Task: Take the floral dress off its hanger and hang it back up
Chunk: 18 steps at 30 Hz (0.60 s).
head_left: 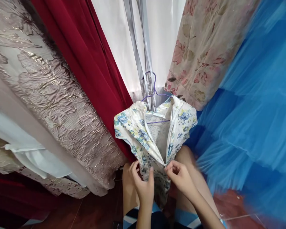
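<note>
1. The flowered garment (pixel 134 127) is in the middle, on a purple hanger (pixel 154 86), its opening spread.
2. My right grip (pixel 178 176) is narrow; it pinches the garment at the near end of this opening.
3. My left grip (pixel 143 184) touches its left side; whether it holds cloth, I cannot tell.
4. Red cloth (pixel 90 70) hangs left.

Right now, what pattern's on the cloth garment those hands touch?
The white cloth garment has blue flowers, clearest in head view.
</note>
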Available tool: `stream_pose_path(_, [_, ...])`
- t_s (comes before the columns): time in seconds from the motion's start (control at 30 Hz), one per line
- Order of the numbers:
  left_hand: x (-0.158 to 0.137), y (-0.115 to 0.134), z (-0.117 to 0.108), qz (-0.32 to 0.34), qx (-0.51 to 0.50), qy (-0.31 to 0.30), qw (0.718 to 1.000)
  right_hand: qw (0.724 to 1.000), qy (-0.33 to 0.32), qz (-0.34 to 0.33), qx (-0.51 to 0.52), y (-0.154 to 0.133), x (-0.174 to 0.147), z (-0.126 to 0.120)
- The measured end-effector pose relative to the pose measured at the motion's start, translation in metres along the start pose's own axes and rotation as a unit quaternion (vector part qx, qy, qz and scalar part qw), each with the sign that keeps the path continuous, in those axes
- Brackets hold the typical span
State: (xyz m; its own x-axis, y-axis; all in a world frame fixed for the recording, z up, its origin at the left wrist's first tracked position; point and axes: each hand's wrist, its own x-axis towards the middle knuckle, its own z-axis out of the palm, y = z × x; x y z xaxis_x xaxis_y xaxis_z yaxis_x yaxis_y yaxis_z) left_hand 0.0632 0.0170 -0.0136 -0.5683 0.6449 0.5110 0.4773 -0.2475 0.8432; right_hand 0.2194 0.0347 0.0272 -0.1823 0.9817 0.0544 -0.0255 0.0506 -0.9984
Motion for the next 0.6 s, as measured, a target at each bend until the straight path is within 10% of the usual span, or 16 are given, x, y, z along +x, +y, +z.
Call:
stream_pose_path(0.23, [-0.022,0.018,0.016,0.052,-0.009,-0.205,0.977,0.997,-0.008,0.024,0.069,-0.002,-0.008,0.006])
stream_pose_path(0.6, [-0.005,0.038,0.008,0.05,-0.008,-0.305,0.951,0.961,0.105,0.059,0.25,-0.071,0.041,0.002])
